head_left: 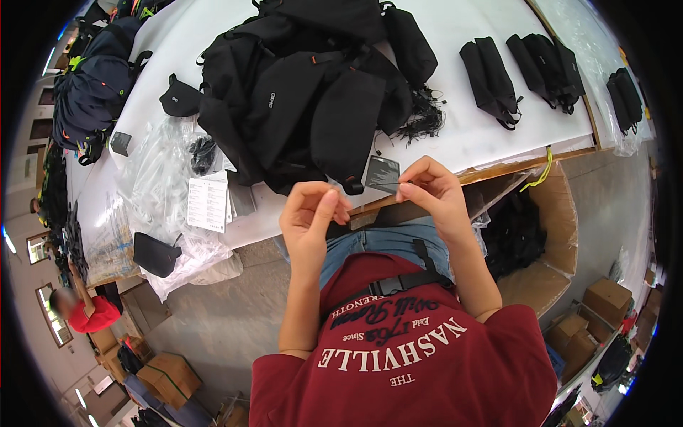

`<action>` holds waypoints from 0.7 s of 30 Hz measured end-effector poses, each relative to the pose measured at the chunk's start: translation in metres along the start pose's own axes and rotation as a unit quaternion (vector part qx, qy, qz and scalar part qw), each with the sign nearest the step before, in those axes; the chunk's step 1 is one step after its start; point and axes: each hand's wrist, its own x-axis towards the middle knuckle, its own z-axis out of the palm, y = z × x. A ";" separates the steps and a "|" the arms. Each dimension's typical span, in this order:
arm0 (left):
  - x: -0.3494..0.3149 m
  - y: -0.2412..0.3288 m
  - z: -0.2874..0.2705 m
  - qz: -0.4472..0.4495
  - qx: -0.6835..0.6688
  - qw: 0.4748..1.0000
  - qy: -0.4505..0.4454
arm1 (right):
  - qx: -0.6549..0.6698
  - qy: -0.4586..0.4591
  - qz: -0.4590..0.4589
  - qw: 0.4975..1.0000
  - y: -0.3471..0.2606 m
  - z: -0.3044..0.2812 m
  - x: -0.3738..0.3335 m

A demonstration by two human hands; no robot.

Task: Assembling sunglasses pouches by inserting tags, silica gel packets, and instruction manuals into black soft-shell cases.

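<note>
Clock directions are read from the middle of the view. The right hand [435,196], at two o'clock, has its thumb and forefinger pinched on a thin dark string [392,183]. The string runs along the lower edge of a small dark tag [385,171] near the middle toward one o'clock, over the front edge of the white table [441,153]. Pale streaks cross the tag's face; I can't make out any print on it.

The left hand [313,212], at nine o'clock and close to the middle, has its fingers curled with the thumb near them; whether they grasp anything I cannot tell. Just beyond it, from eleven to twelve o'clock, lies a heap of black bags [284,121], with small pale lettering on one front and small orange tabs higher up.

At nine o'clock, white cards [207,203] carry rows of fine print too small to read, resting against clear plastic bags [149,174]. A small black pouch [156,255] sits just below them. Folded black bags [546,71] lie at two o'clock, and a cardboard box [565,231] of black things stands at three. At six, the wearer's dark red shirt [405,356] bears large pale and dark lettering, upside down here.
</note>
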 end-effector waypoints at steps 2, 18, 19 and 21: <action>-0.004 0.000 -0.002 -0.038 -0.034 0.996 -0.072 | 0.023 -0.005 0.004 1.000 -0.006 0.006 0.000; -0.011 -0.005 0.010 0.073 0.174 0.974 -0.123 | 0.031 0.002 0.053 0.998 0.007 0.026 -0.005; -0.011 -0.005 0.010 0.079 0.174 0.974 -0.121 | 0.024 -0.001 0.061 0.998 0.007 0.026 -0.005; -0.011 -0.003 0.010 0.076 0.181 0.973 -0.124 | 0.018 -0.004 0.070 0.997 0.007 0.026 -0.005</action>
